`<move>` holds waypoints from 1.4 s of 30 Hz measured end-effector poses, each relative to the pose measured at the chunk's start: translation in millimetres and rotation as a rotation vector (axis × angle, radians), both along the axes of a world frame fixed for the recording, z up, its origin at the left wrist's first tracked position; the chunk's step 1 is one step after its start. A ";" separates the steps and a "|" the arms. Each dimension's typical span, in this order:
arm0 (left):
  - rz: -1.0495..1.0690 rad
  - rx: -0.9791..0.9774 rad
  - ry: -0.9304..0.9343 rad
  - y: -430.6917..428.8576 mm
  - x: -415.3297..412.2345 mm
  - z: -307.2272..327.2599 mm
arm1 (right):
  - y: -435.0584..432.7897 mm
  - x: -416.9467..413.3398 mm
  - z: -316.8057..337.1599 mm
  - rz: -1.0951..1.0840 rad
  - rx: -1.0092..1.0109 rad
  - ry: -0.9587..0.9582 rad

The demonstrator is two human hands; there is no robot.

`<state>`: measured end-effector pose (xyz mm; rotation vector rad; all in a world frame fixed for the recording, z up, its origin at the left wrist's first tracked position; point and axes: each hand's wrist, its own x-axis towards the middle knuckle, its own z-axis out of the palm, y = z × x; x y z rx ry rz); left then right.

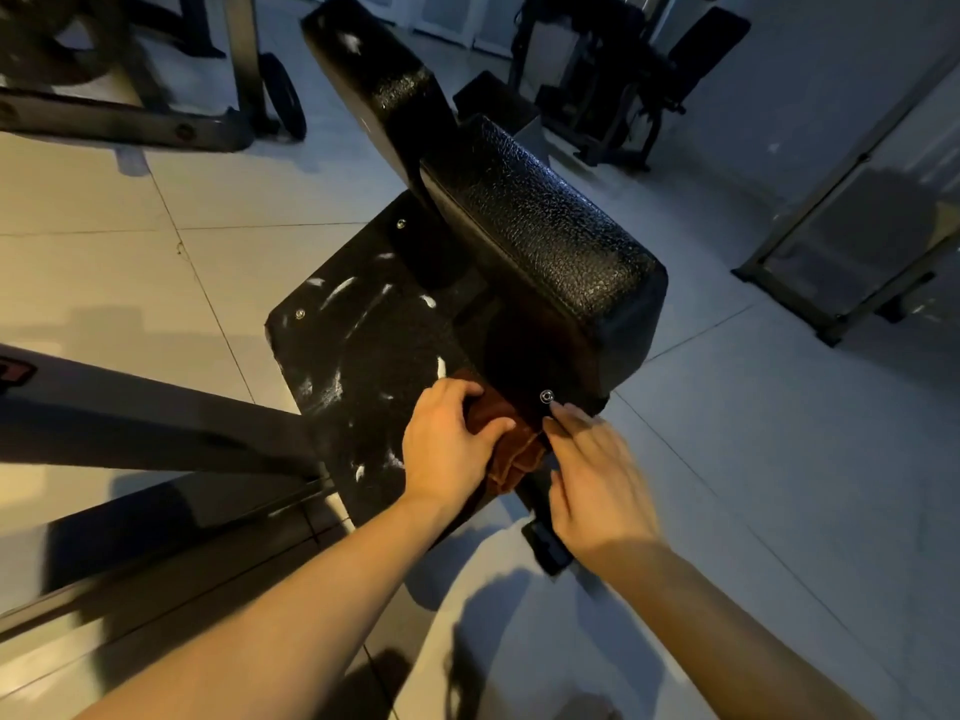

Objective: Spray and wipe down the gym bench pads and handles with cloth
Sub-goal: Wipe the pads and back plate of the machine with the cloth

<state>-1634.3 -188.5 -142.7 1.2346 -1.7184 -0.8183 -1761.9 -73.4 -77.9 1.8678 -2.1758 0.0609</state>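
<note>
One brown cloth (511, 452) lies on the bench's foam-smeared plate (358, 345), under two black pads (545, 226). Two hands: left hand (447, 439) grips the cloth; right hand (597, 475), blurred, touches its edge, and I cannot tell whether it pinches. The floor (104, 262) is tiled.

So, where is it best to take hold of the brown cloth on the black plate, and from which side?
Take the bunched folds of the brown cloth that hang over the near edge of the black plate, coming from above on the near side. The rest seems to lie flat against the plate, giving little to pinch. The left hand already grips close to that spot.
</note>
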 end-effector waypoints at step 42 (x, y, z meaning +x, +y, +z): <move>0.391 0.372 0.052 -52.0 71.9 -66.1 | -16.4 -1.9 -47.7 0.111 -0.352 -0.100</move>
